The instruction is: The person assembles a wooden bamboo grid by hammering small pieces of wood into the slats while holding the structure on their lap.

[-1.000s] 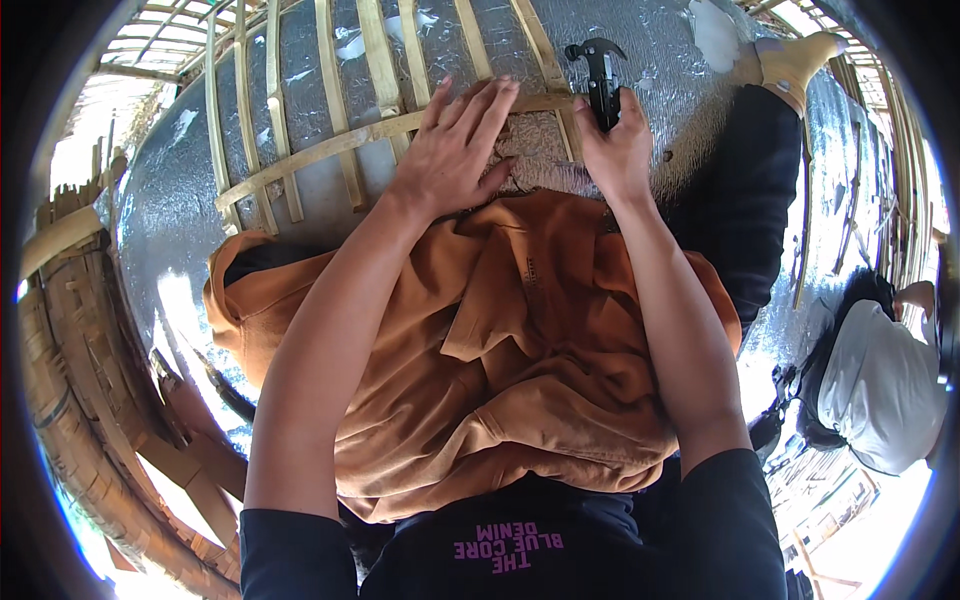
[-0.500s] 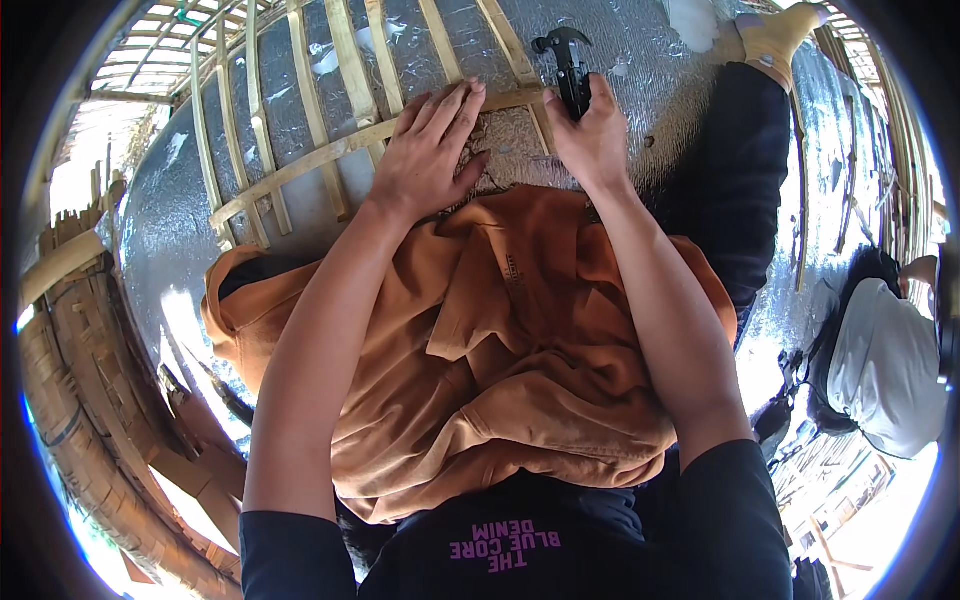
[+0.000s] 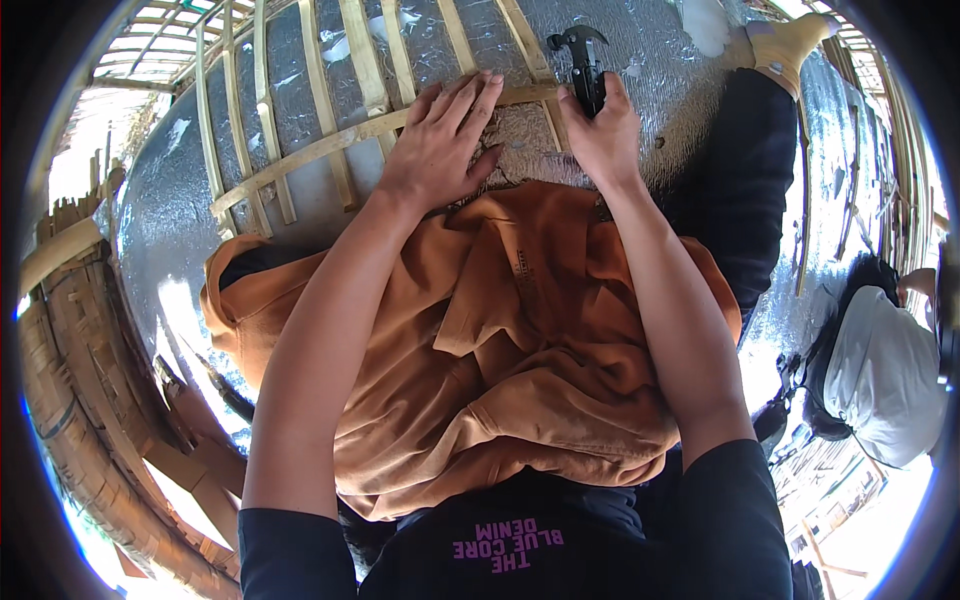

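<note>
A lattice of pale bamboo strips (image 3: 310,152) lies in front of me, several slats crossed by one long strip. My left hand (image 3: 440,140) rests flat across the right part of that long strip, its fingers stretched out and touching it. Close by on the right, my right hand (image 3: 608,135) is closed around the handle of a small black claw hammer (image 3: 580,45), whose head points away from me. Beneath and between the hands shows a rough brown surface (image 3: 530,135), partly hidden. An orange-brown cloth garment (image 3: 520,330) lies bunched over my lap.
Shiny silver foil sheeting (image 3: 640,90) covers the floor. My leg in dark trousers (image 3: 740,170) extends at the right, ending in a tan sock (image 3: 785,50). Woven bamboo (image 3: 85,400) stands at the left. Another person in a white top (image 3: 880,375) is at the far right.
Both hands, the hammer and the lattice appear slightly farther right in the picture. The hold on the hammer and the left hand's place on the strip look the same.
</note>
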Action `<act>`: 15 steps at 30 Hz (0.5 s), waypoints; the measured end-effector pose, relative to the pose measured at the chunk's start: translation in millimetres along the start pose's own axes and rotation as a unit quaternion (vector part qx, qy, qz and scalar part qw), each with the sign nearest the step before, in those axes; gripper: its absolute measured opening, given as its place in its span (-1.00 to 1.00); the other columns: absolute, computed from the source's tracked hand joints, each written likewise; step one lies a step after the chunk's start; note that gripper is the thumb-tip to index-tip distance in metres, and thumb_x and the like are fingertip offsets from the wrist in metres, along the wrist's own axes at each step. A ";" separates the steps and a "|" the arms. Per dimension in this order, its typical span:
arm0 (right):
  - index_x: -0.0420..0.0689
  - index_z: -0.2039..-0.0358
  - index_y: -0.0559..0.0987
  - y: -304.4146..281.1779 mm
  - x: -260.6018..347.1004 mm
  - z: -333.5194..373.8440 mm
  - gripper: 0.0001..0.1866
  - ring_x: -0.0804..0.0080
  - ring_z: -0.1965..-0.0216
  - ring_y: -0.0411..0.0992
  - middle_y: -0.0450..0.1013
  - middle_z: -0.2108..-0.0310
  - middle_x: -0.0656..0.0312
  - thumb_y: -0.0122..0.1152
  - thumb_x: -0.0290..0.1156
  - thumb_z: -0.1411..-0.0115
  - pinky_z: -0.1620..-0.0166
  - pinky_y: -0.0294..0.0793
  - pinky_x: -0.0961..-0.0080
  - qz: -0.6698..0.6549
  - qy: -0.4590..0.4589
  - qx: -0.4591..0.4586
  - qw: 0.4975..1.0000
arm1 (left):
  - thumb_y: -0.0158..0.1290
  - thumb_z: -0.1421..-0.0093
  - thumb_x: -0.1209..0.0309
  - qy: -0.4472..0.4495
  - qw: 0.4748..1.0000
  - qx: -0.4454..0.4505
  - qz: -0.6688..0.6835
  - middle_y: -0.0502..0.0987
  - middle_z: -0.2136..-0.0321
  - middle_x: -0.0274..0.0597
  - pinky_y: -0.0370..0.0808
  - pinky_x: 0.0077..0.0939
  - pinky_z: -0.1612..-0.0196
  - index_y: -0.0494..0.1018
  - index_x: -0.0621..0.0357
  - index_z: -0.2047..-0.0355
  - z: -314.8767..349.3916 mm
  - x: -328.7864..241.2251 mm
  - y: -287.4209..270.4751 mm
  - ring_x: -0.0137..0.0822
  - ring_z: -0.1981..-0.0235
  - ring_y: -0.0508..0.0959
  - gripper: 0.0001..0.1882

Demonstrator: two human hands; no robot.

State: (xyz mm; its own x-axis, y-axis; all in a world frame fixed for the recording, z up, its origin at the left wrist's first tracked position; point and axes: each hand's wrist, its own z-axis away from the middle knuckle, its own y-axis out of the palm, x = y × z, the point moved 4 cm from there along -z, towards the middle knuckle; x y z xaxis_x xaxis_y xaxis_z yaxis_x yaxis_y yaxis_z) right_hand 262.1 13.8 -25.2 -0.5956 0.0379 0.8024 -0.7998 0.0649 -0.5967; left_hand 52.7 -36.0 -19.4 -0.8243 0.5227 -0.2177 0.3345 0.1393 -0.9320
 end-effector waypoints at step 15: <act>-0.28 0.14 0.46 -1.2 1.2 -1.0 -0.62 -0.15 0.26 0.64 0.62 0.34 -0.14 0.34 -0.24 -0.25 0.17 0.59 0.14 0.004 -0.005 0.003 1.000 | 0.20 -0.24 0.18 -0.006 1.000 0.000 0.021 0.32 -0.33 -0.02 0.26 -0.11 -0.39 0.02 0.19 -0.49 -1.7 -2.3 -5.7 -0.02 -0.34 0.33 -0.08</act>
State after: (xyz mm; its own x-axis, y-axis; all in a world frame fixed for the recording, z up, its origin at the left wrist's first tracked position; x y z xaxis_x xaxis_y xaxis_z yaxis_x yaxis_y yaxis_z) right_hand 262.4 14.8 -23.5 -0.6026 0.0288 0.7975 -0.7955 0.0589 -0.6031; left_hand 53.4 -36.6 -13.1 -0.8148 0.5179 -0.2606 0.3697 0.1180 -0.9216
